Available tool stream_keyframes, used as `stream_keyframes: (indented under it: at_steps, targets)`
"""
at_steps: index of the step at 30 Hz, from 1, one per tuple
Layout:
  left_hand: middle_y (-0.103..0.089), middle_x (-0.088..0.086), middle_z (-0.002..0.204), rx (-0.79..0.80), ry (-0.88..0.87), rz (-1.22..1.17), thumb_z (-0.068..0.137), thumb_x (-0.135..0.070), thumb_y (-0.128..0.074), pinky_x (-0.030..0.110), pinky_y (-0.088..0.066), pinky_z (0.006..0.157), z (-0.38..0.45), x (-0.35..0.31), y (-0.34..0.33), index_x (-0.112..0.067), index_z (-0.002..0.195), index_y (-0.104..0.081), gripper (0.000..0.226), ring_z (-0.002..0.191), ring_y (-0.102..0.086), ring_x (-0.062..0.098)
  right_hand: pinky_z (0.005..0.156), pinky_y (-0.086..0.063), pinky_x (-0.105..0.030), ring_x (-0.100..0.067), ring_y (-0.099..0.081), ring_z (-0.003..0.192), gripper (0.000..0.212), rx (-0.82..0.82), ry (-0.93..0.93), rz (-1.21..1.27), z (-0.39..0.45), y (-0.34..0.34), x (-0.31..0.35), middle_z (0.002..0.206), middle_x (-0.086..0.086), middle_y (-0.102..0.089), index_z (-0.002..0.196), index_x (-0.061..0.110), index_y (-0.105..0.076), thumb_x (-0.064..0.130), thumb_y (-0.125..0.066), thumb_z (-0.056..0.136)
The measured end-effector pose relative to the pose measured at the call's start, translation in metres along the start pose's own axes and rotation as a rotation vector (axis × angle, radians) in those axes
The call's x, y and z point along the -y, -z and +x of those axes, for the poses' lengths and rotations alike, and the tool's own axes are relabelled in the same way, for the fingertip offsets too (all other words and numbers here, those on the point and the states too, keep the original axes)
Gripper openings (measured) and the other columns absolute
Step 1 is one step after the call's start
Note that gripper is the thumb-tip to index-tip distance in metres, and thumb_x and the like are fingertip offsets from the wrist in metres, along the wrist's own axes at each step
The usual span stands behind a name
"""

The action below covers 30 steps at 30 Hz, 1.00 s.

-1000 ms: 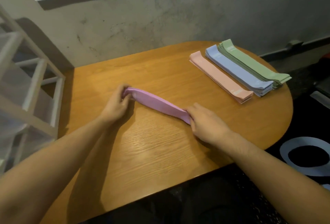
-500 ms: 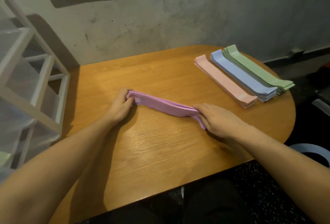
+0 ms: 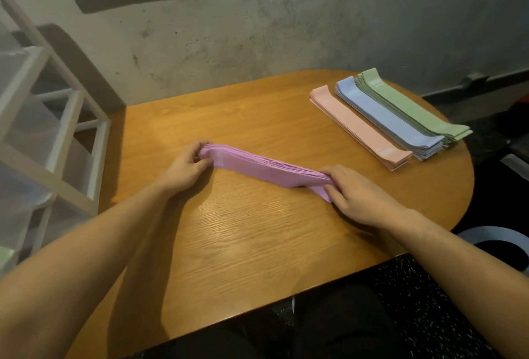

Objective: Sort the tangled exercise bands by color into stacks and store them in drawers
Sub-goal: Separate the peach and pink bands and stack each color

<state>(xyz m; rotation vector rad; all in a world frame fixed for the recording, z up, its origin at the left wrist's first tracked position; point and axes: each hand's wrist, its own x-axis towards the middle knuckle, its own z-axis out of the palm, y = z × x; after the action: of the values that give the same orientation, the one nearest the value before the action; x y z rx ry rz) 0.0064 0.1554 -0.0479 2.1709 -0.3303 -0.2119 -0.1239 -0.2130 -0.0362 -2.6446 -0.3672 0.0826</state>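
A bundle of flat, matte purple elastic exercise bands (image 3: 266,169) lies slantwise near the middle of the oval wooden bench (image 3: 257,244), its layered edges showing as thin lines along the upper side. The left hand (image 3: 186,168) grips the far-left end, fingers curled round it; the right hand (image 3: 356,192) holds the near-right end, fingers wrapped over the top while a loose flap of band pokes out beneath them. The bundle looks lifted slightly between the two grips, though whether its middle touches the wood is hard to tell.

The step in hand appears to be squaring up the purple stack, the last colour not yet laid out. The next move probably calls for tucking in that stray flap, evening the ends, then setting the stack down flat beside the others or carrying it to a drawer.

Well apart, at the bench's far right, three tidy stacks lie side by side, touching: a thin peach-pink stack (image 3: 360,126), a thicker pale blue stack (image 3: 392,121) and a sage green stack (image 3: 412,106). All look soft, thin and limp. A white-framed drawer unit with translucent plastic drawers (image 3: 43,118) stands at the left.
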Motion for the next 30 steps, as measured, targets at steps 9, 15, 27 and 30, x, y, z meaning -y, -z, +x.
stream_keyframes:
  at_steps: [9,15,27,30]
  targets:
    - [-0.057,-0.022,0.122,-0.043,-0.001,0.126,0.09,-0.05,-0.044,0.057,-0.029,0.115,-0.005,0.002,-0.008,-0.051,0.125,-0.045,0.035,0.12,-0.053,0.013,0.088,-0.045,-0.038,-0.016,-0.053,0.106,0.047,-0.012,0.058,-0.089,-0.003,-0.004,0.003,0.119,0.004,-0.057,0.144,0.033,-0.04,0.043,-0.031,0.099]
    - [-0.061,-0.017,0.11,-0.084,-0.062,0.043,0.103,-0.027,-0.054,0.034,-0.045,0.098,-0.005,0.005,-0.008,-0.037,0.118,-0.054,0.019,0.095,-0.057,-0.006,0.095,-0.043,-0.037,-0.02,-0.053,0.112,0.047,-0.045,0.038,-0.075,-0.005,-0.009,-0.005,0.128,-0.001,-0.056,0.149,0.026,-0.039,0.027,-0.041,0.103]
    - [-0.063,-0.003,0.115,-0.187,0.075,-0.262,0.095,-0.02,-0.068,0.04,-0.06,0.086,0.028,-0.02,-0.007,-0.035,0.117,-0.065,0.027,0.103,-0.066,0.022,0.061,-0.038,-0.02,-0.012,-0.047,0.069,0.034,-0.2,-0.327,0.57,-0.008,-0.001,0.002,0.081,-0.005,-0.053,0.119,0.039,-0.057,0.014,-0.06,0.097]
    - [-0.062,-0.001,0.111,-0.195,0.069,-0.238,0.096,-0.016,-0.067,0.032,-0.062,0.076,0.052,-0.039,-0.017,-0.031,0.123,-0.062,0.032,0.1,-0.065,0.014,0.064,-0.044,-0.03,-0.018,-0.057,0.071,0.025,-0.184,-0.417,0.679,-0.011,0.003,-0.004,0.084,-0.006,-0.065,0.106,0.04,-0.06,0.017,-0.062,0.096]
